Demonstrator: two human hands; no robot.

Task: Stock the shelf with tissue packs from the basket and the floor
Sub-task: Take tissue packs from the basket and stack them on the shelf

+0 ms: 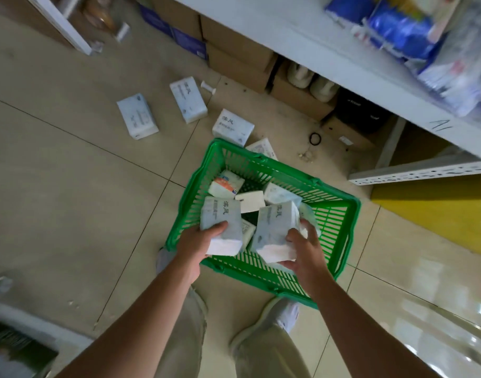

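A beige tiled floor runs under a white shelf with cardboard boxes beneath. A green basket holds tissue packs. The left hand grips one pack; the right hand clasps another. Three loose packs lie beyond.

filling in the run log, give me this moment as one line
left hand: holds pale blue tissue pack | right hand: holds second pack | both over green plastic basket | more packs on tiled floor
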